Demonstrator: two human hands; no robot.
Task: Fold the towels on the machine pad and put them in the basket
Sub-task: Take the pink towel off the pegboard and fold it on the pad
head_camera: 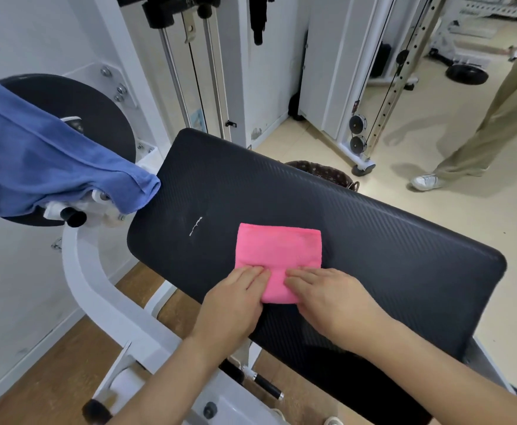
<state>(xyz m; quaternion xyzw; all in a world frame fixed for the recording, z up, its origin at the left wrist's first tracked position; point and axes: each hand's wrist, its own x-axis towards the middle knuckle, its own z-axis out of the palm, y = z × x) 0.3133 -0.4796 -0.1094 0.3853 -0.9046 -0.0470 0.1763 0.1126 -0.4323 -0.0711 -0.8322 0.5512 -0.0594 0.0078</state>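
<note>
A pink towel (278, 253), folded into a small rectangle, lies on the black machine pad (373, 240). My left hand (235, 302) presses flat on the towel's near left part. My right hand (327, 299) presses flat on its near right part. The fingers of both hands lie straight, pointing away from me. A blue towel (45, 167) hangs unfolded over the machine's round black disc at the left. Behind the pad's far edge only the rim of a dark patterned basket (321, 171) shows.
White machine frame (97, 289) curves below the pad on the left. Cable columns and pulleys (358, 130) stand behind. Another person's legs in beige trousers and a white shoe (425, 180) are on the floor at the right.
</note>
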